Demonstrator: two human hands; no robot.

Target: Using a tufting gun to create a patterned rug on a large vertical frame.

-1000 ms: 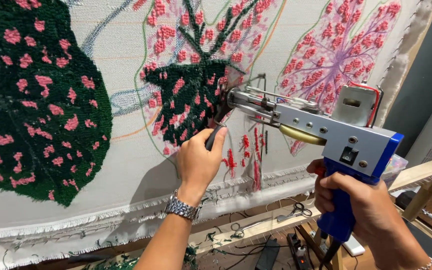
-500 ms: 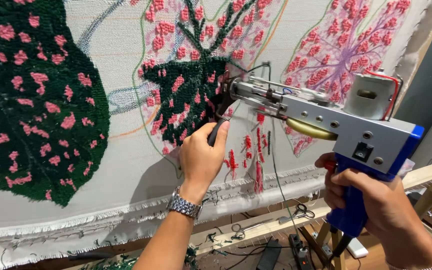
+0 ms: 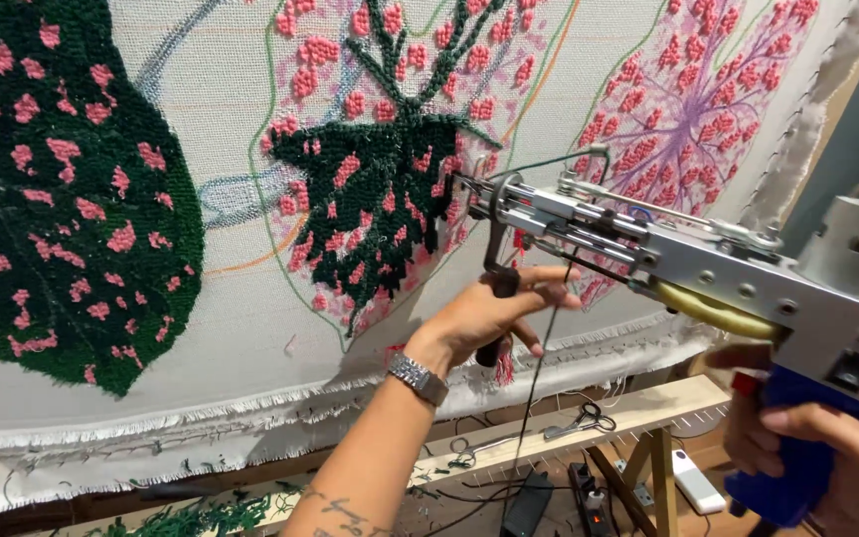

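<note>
my left hand (image 3: 489,313) curls around the gun's black front handle (image 3: 497,288); right hand (image 3: 827,447) grips the blue grip (image 3: 797,467), metal gun (image 3: 708,264) level beside tufted cloth (image 3: 241,149).

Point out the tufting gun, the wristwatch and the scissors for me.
tufting gun (image 3: 748,283): head view, on the silver metal body.
wristwatch (image 3: 420,379): head view, on the metal band at the left wrist.
scissors (image 3: 579,422): head view, on the blades, lying on the wooden frame rail.
</note>
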